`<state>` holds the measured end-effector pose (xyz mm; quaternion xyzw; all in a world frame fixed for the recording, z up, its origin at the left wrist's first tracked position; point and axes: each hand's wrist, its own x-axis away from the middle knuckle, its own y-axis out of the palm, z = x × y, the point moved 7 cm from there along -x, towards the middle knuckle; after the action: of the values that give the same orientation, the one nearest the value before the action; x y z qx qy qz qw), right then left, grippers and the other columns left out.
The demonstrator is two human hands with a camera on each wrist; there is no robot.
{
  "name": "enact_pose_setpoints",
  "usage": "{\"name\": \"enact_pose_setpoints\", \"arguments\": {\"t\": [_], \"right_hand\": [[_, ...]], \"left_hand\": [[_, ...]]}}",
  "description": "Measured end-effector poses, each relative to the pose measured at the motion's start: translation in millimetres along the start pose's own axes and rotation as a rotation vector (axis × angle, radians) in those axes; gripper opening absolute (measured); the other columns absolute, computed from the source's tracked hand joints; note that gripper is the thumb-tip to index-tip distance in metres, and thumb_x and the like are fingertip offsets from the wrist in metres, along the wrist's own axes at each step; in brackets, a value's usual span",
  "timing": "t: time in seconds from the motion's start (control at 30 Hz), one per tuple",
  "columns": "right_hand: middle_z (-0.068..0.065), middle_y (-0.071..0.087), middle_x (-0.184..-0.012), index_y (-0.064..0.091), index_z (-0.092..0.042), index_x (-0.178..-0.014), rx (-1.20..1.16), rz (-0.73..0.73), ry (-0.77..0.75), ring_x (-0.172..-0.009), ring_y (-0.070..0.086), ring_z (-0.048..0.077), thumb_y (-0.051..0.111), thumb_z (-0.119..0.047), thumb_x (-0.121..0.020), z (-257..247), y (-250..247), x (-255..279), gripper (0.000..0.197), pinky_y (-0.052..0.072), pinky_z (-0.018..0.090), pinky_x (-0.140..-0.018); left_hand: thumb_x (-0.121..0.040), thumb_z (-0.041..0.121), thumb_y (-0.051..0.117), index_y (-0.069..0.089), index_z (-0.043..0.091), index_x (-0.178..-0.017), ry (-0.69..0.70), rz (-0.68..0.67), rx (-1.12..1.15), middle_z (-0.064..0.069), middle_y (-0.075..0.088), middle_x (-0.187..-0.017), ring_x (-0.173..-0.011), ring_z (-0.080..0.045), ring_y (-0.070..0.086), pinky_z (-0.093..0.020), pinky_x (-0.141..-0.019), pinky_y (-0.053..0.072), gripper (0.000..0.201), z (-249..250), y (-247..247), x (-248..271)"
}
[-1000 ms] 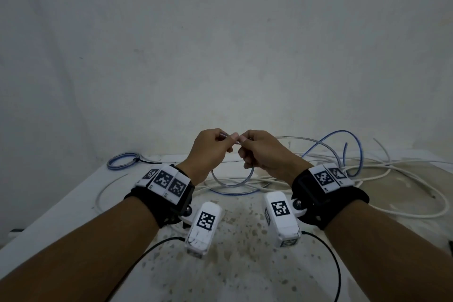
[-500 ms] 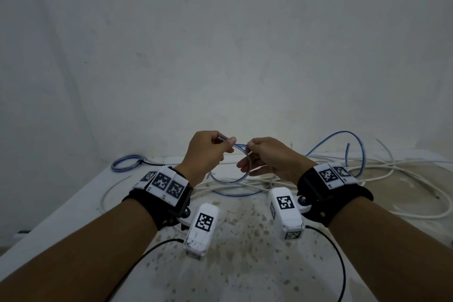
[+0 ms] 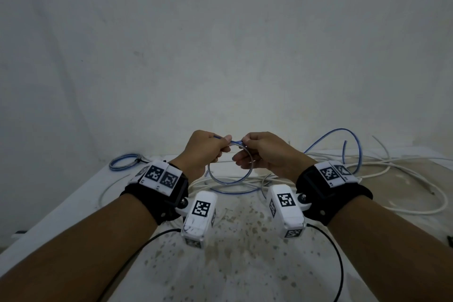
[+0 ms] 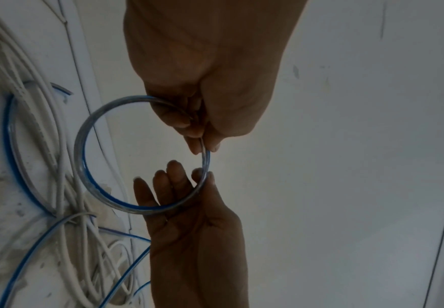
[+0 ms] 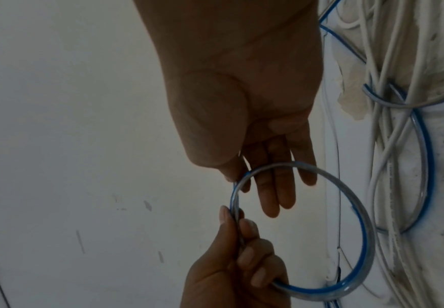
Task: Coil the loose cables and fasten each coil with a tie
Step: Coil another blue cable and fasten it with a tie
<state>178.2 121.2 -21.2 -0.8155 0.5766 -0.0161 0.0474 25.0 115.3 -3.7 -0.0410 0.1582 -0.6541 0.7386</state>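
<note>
A clear cable with a blue stripe is bent into one small loop held up above the table. My left hand grips the top of the loop with curled fingers and thumb. My right hand pinches the same stretch just to the right, thumb against forefinger, its other fingers straight. The left wrist view shows the loop hanging off the left hand, with the right hand below. In the right wrist view the loop runs from the right hand to the left hand.
A tied blue coil lies at the table's back left corner. Loose white cables and the blue cable's free length sprawl across the back right. The stained table meets a bare wall just behind.
Both hands have risen slightly with the loop. The right hand has shifted its pinch along the loop's top, and its lower fingers have straightened out.
</note>
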Motion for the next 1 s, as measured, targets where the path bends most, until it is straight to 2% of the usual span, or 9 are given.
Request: {"name": "enact_pose_setpoints", "arguments": {"t": [0.1,0.17,0.2,0.27,0.37,0.57,0.83,0.93,1.0], "right_hand": [[0.008,0.075,-0.078,0.061,-0.012,-0.096,0.369,0.252,-0.053,-0.067,0.069,0.023,0.045,-0.037,-0.102,-12,-19,3,0.030,0.054,0.033,-0.069],[-0.001,0.071,-0.081,0.062,-0.015,-0.088,0.797,0.590,-0.239,-0.071,0.062,0.021,0.049,-0.042,-0.098,-36,-39,9,0.031,0.044,0.029,-0.068],[-0.002,0.069,-0.084,0.063,-0.019,-0.087,0.911,0.652,-0.339,-0.077,0.058,0.021,0.051,-0.045,-0.097,-47,-37,11,0.031,0.042,0.030,-0.070],[-0.002,0.069,-0.091,0.067,-0.022,-0.087,0.978,0.465,-0.400,-0.087,0.056,0.020,0.050,-0.053,-0.095,-50,-22,-1,0.036,0.044,0.033,-0.079],[0.002,0.073,-0.081,0.069,-0.011,-0.082,0.793,0.034,-0.278,-0.079,0.066,0.018,0.047,-0.046,-0.100,-30,3,-16,0.045,0.050,0.033,-0.078],[0.008,0.072,-0.078,0.071,-0.006,-0.091,0.511,-0.157,-0.183,-0.073,0.066,0.014,0.051,-0.041,-0.100,-20,7,-13,0.042,0.052,0.031,-0.080],[-0.005,0.050,-0.060,0.064,-0.011,-0.080,0.350,-0.179,-0.138,-0.059,0.047,0.013,0.049,-0.032,-0.102,-16,8,-23,0.034,0.045,0.030,-0.072],[-0.005,0.050,-0.056,0.063,-0.011,-0.076,0.276,-0.061,-0.143,-0.055,0.045,0.013,0.049,-0.029,-0.102,-17,-6,-28,0.035,0.045,0.030,-0.068],[-0.003,0.051,-0.057,0.063,-0.010,-0.075,0.204,0.061,-0.165,-0.055,0.046,0.014,0.049,-0.026,-0.103,-21,-23,-29,0.035,0.046,0.029,-0.065]], "left_hand": [[-0.093,0.019,0.065,0.070,0.005,-0.081,-0.014,-0.008,0.023,-0.004,0.066,-0.071,-0.055,-0.011,0.046,-0.020,-0.050,0.039,0.020,-1,-4,0],[-0.093,0.019,0.065,0.071,0.003,-0.083,-0.016,-0.017,0.029,-0.005,0.066,-0.071,-0.055,-0.011,0.046,-0.019,-0.049,0.038,0.019,-3,-8,0],[-0.093,0.019,0.065,0.071,0.003,-0.084,-0.015,-0.026,0.030,-0.006,0.066,-0.072,-0.054,-0.010,0.046,-0.018,-0.048,0.038,0.019,-3,-9,0],[-0.092,0.019,0.066,0.070,0.003,-0.085,-0.003,-0.036,0.030,-0.006,0.067,-0.072,-0.054,-0.010,0.046,-0.018,-0.049,0.039,0.018,-2,-8,-1],[-0.092,0.019,0.066,0.071,0.003,-0.087,0.029,-0.037,0.017,-0.005,0.067,-0.071,-0.053,-0.007,0.049,-0.017,-0.050,0.041,0.018,3,-5,-2],[-0.091,0.019,0.067,0.071,0.005,-0.085,0.084,-0.062,-0.053,-0.004,0.068,-0.070,-0.049,-0.002,0.051,-0.018,-0.053,0.042,0.015,5,-7,-2],[-0.090,0.022,0.068,0.071,0.006,-0.084,0.122,-0.049,-0.043,-0.004,0.069,-0.072,-0.058,-0.010,0.054,-0.021,-0.057,0.047,0.018,11,-4,-4],[-0.091,0.039,0.065,0.066,0.013,-0.097,0.137,0.059,-0.123,0.000,0.067,-0.089,-0.078,-0.011,0.061,-0.030,-0.076,0.051,0.027,10,-7,-7],[-0.094,0.046,0.056,0.057,0.016,-0.098,0.115,0.174,-0.207,0.002,0.061,-0.092,-0.084,-0.015,0.059,-0.032,-0.078,0.047,0.030,9,-12,-2]]}}
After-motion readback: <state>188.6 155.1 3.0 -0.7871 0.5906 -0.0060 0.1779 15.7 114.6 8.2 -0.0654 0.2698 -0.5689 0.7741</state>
